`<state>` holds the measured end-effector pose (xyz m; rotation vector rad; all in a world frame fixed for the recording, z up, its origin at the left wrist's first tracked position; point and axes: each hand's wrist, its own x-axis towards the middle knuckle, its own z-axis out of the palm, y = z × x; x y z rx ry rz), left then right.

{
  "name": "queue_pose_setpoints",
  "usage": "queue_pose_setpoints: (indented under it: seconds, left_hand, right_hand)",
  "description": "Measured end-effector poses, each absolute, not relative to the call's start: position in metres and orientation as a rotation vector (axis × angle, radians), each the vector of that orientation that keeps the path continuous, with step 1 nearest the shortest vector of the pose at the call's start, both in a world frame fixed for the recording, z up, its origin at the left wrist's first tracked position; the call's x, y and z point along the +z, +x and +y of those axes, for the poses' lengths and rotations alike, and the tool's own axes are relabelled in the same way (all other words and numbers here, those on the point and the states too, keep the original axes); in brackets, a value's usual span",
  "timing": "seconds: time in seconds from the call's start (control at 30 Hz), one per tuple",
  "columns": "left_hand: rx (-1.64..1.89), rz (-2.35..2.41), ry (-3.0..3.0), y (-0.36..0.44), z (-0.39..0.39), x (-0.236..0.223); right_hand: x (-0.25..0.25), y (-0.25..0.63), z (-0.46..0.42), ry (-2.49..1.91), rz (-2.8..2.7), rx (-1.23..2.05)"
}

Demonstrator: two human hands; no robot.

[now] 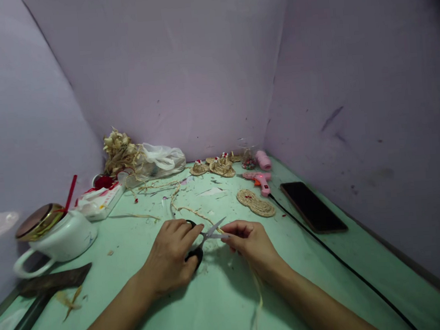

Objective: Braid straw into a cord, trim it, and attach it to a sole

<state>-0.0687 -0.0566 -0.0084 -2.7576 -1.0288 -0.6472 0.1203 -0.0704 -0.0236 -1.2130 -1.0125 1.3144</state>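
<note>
My left hand (pixel 175 253) is closed round the black handles of a pair of scissors (pixel 208 233), whose blades stand apart and point right. Between my right thumb and fingers is a pale braided straw cord (pixel 195 211); my right hand (pixel 250 241) pinches it right at the blade tips. From there the cord runs away across the table toward the back left. Loose strands hang below my right hand toward the front. Further off to the right lies a flat, figure-eight-shaped coiled straw piece (pixel 255 203).
A pink glue gun (pixel 259 180) with a black cable lies beside a phone (pixel 313 207) on the right. Small woven pieces (pixel 220 167), a pink thread spool (pixel 263 160) and a plastic bag (pixel 165 159) line the back. At left are a white mug (pixel 65 238) and a hammer-like tool (pixel 55 282).
</note>
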Motion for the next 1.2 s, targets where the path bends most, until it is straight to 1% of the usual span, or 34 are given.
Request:
queue_pose_setpoints:
  seconds: [0.53,0.87,1.2]
  left_hand:
    - [-0.523,-0.967,-2.729,-0.076,-0.053,-0.014]
    - [-0.417,-0.916,-2.704,-0.080,-0.052,-0.012]
    - [-0.394,-0.874,-2.724,-0.081,-0.049,-0.017]
  right_hand:
    - [-0.024,0.126,-0.072,-1.109,-1.138,1.396]
    - [-0.024,0.128,-0.072,-0.991,-1.057,1.543]
    - [-0.025,0.127,-0.072,-1.024,-0.992,1.559]
